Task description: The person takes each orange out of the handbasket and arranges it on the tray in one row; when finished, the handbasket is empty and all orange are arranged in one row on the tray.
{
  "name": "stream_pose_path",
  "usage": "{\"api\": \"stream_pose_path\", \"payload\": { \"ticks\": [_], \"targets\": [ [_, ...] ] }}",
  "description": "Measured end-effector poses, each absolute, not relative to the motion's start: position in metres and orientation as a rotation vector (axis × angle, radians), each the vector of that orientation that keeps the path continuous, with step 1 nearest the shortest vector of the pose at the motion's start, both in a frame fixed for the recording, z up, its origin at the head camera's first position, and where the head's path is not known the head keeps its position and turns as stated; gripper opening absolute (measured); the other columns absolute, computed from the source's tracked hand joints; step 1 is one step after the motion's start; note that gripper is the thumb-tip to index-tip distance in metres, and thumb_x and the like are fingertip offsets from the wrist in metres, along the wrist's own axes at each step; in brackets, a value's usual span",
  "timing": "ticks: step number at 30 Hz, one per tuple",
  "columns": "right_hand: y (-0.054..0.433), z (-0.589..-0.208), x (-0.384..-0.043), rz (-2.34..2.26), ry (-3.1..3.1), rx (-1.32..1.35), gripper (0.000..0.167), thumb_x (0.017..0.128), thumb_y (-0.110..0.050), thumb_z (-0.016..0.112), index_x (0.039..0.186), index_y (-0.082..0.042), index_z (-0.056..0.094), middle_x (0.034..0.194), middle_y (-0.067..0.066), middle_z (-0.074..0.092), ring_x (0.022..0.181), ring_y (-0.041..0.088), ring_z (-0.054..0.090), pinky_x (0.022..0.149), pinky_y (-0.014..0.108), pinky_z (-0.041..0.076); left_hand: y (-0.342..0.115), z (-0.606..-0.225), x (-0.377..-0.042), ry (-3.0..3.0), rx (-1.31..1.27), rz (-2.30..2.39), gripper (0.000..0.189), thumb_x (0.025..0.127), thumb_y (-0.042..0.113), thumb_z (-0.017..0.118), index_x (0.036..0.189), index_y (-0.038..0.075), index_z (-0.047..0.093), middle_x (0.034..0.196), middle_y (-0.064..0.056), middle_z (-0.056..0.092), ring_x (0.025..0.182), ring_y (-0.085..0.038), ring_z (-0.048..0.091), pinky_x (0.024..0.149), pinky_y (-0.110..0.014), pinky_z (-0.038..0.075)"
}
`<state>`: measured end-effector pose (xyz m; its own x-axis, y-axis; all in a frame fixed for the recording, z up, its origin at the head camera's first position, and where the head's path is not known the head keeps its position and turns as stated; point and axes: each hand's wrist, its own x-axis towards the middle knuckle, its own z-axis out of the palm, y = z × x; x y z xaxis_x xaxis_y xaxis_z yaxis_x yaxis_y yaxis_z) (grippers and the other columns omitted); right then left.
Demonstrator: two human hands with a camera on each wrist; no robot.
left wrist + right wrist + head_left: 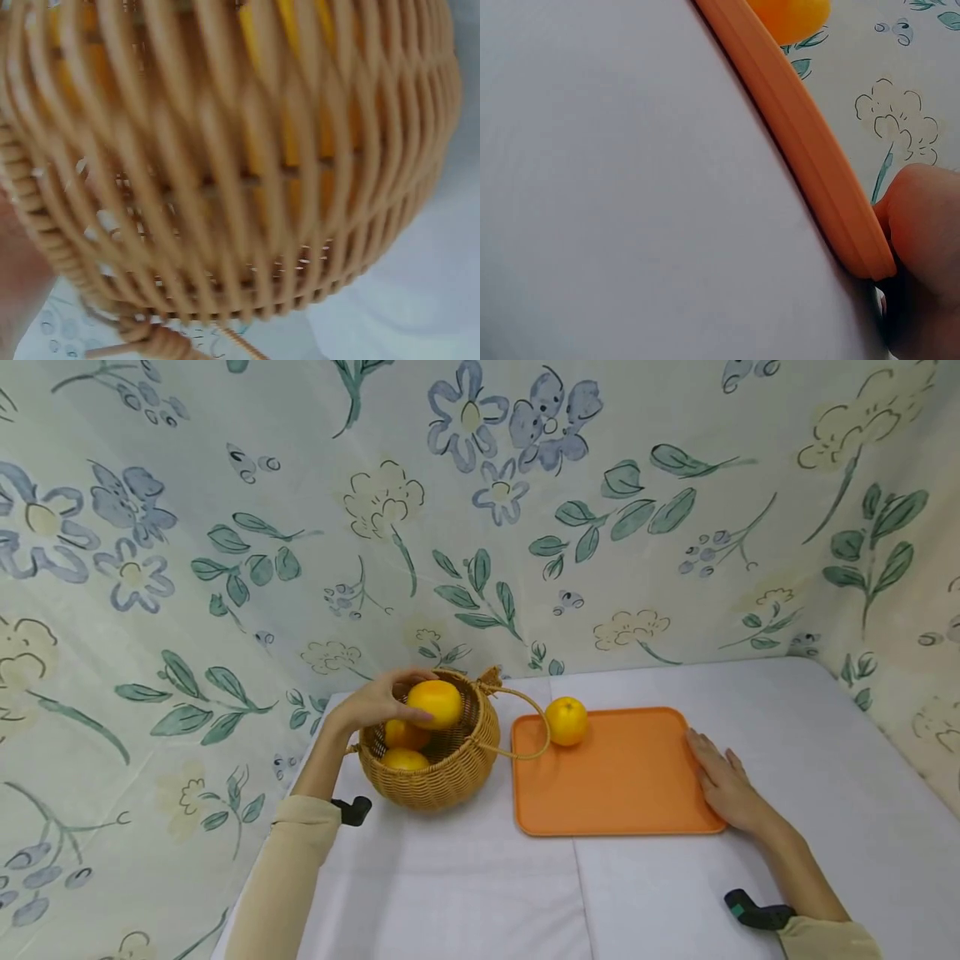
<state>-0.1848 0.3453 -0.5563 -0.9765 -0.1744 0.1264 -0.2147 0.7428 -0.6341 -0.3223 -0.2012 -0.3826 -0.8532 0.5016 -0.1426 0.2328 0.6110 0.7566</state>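
Note:
My left hand (385,702) grips an orange (435,704) at the mouth of a wicker basket (438,785). Beneath it, inside the basket, two more oranges lie, one near the front (405,759). The left wrist view is filled by the basket's woven side, with blurred yellow fruit showing through the gaps. Right of the basket lies an orange plastic tray (622,777), with a single orange (567,721) at its far left corner. My right hand (727,781) rests along the tray's right edge, fingers extended; the right wrist view shows the tray's rim beside part of that hand.
A looped basket handle (543,718) hangs over the tray's left edge. White cloth (480,877) covers the table. Behind and to the left, floral fabric (465,568) rises along the table's edges.

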Motion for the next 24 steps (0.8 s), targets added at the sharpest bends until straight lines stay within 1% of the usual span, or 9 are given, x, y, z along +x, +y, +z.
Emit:
{"api": "stream_pose_path", "payload": {
  "ticks": [3, 6, 8, 10, 12, 16, 20, 24],
  "targets": [
    [0.347, -0.557, -0.184, 1.065, -2.867, 0.337, 0.056, 0.11, -0.004, 0.031, 0.161, 0.011, 0.012, 0.164, 0.038, 0.016, 0.155, 0.056, 0.009, 0.124, 0.067, -0.013, -0.198, -0.371, -0.316, 2.478, 0.617, 1.227, 0.066, 0.081, 0.033, 0.089, 0.14, 0.026, 0.059, 0.14, -0.003, 0.061, 0.122, -0.029, 0.064, 0.106, -0.048, 0.053],
    [0.348, -0.557, -0.183, 1.069, -2.861, 0.348, 0.056, 0.11, -0.004, 0.03, 0.161, 0.011, 0.013, 0.164, 0.038, 0.016, 0.154, 0.057, 0.009, 0.124, 0.067, -0.012, -0.189, -0.359, -0.311, 2.483, 0.636, 1.324, 0.066, 0.081, 0.029, 0.09, 0.138, 0.023, 0.058, 0.139, -0.005, 0.061, 0.118, -0.028, 0.068, 0.099, -0.042, 0.058],
    [0.348, -0.557, -0.184, 1.069, -2.864, 0.344, 0.056, 0.11, -0.004, 0.03, 0.161, 0.011, 0.013, 0.164, 0.038, 0.016, 0.155, 0.056, 0.009, 0.125, 0.067, -0.013, -0.178, -0.35, -0.307, 2.504, 0.668, 1.356, 0.066, 0.081, 0.026, 0.09, 0.138, 0.019, 0.057, 0.139, -0.007, 0.059, 0.118, -0.03, 0.068, 0.098, -0.042, 0.059],
    [0.348, -0.556, -0.183, 1.058, -2.868, 0.339, 0.056, 0.109, -0.003, 0.031, 0.16, 0.011, 0.013, 0.164, 0.038, 0.016, 0.154, 0.057, 0.01, 0.125, 0.067, -0.012, -0.165, -0.344, -0.305, 2.536, 0.72, 1.361, 0.066, 0.08, 0.026, 0.09, 0.137, 0.018, 0.058, 0.139, -0.005, 0.059, 0.12, -0.03, 0.066, 0.1, -0.043, 0.058],
    [0.348, -0.555, -0.183, 1.054, -2.871, 0.33, 0.056, 0.109, -0.003, 0.031, 0.16, 0.011, 0.013, 0.164, 0.038, 0.016, 0.154, 0.056, 0.01, 0.125, 0.068, -0.011, -0.147, -0.338, -0.305, 2.558, 0.802, 1.351, 0.065, 0.08, 0.025, 0.09, 0.137, 0.017, 0.059, 0.137, -0.005, 0.06, 0.118, -0.03, 0.065, 0.1, -0.045, 0.057],
    [0.349, -0.555, -0.182, 1.057, -2.869, 0.322, 0.056, 0.109, -0.003, 0.031, 0.16, 0.011, 0.014, 0.164, 0.038, 0.017, 0.154, 0.056, 0.01, 0.124, 0.069, -0.01, -0.103, -0.335, -0.31, 2.564, 0.959, 1.298, 0.064, 0.08, 0.024, 0.089, 0.137, 0.015, 0.062, 0.135, -0.005, 0.064, 0.115, -0.028, 0.063, 0.095, -0.043, 0.058],
    [0.349, -0.554, -0.181, 1.07, -2.869, 0.312, 0.055, 0.109, -0.003, 0.031, 0.16, 0.012, 0.015, 0.164, 0.038, 0.017, 0.154, 0.056, 0.01, 0.125, 0.068, -0.011, -0.055, -0.344, -0.319, 2.543, 1.047, 1.228, 0.061, 0.081, 0.023, 0.088, 0.135, 0.013, 0.063, 0.135, -0.007, 0.064, 0.118, -0.027, 0.061, 0.095, -0.038, 0.057],
    [0.348, -0.553, -0.182, 1.075, -2.877, 0.308, 0.055, 0.109, -0.003, 0.031, 0.16, 0.012, 0.016, 0.164, 0.038, 0.017, 0.154, 0.056, 0.01, 0.124, 0.068, -0.011, -0.01, -0.366, -0.327, 2.503, 1.087, 1.179, 0.063, 0.081, 0.023, 0.088, 0.136, 0.012, 0.062, 0.135, -0.006, 0.064, 0.117, -0.026, 0.059, 0.095, -0.033, 0.055]
  ]
}}
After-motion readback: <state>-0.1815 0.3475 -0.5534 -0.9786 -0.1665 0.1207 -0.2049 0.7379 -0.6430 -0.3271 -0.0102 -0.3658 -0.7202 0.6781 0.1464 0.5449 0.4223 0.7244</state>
